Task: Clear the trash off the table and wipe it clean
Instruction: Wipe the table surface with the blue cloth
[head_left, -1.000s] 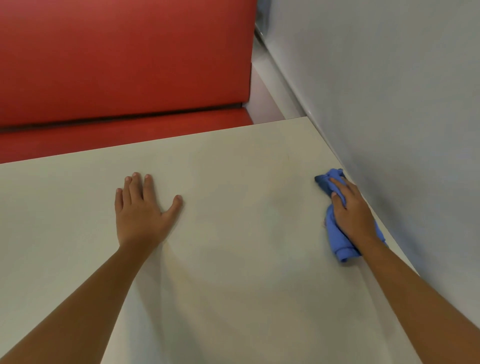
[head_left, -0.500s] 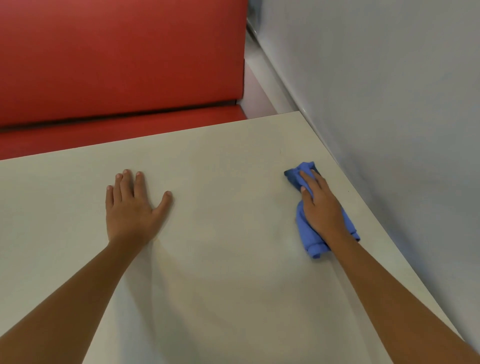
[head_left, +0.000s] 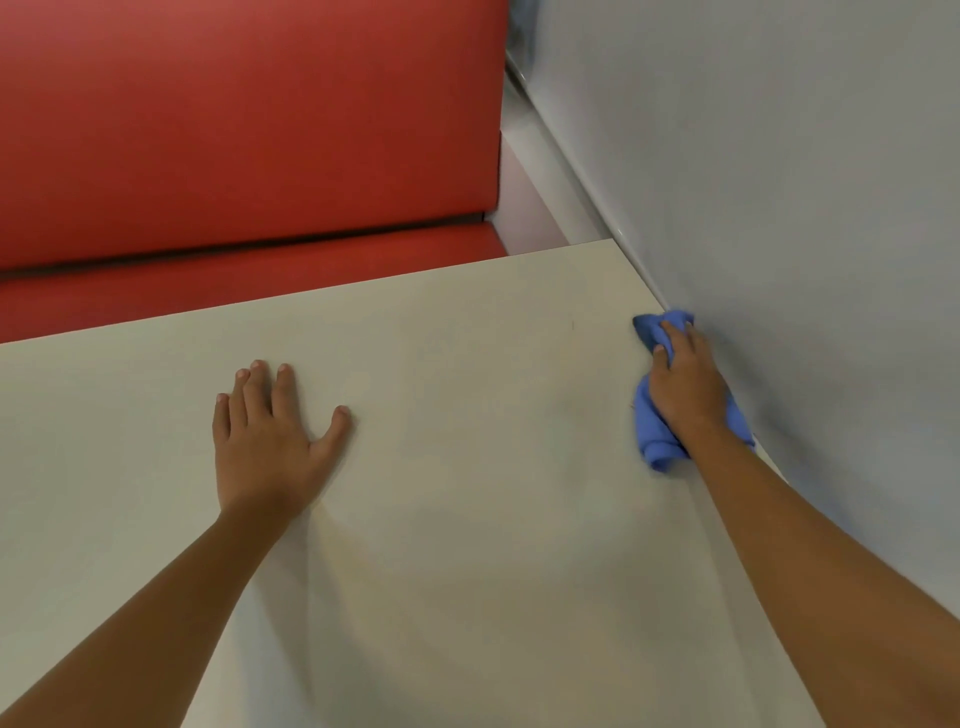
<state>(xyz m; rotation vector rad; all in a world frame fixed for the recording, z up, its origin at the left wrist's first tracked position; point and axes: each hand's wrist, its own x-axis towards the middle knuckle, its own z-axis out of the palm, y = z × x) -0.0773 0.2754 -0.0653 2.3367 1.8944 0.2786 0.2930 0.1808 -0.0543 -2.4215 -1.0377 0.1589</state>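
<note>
A crumpled blue cloth (head_left: 655, 441) lies on the pale tabletop (head_left: 467, 519), at its right edge where it meets the wall. My right hand (head_left: 685, 387) lies on top of the cloth, its fingers curled over the bunched front end, and holds it down against the table. My left hand (head_left: 265, 441) rests flat on the table left of centre, fingers spread, with nothing in it. No trash shows on the visible part of the table.
A grey wall (head_left: 779, 208) runs along the table's right side. Beyond the far table edge stands a red bench seat (head_left: 234, 130) with a padded backrest. A pale ledge (head_left: 535, 171) runs between bench and wall.
My right hand slid the cloth left, away from the wall, then back right against it, ending a little farther up the table. My left hand stayed flat in place.
</note>
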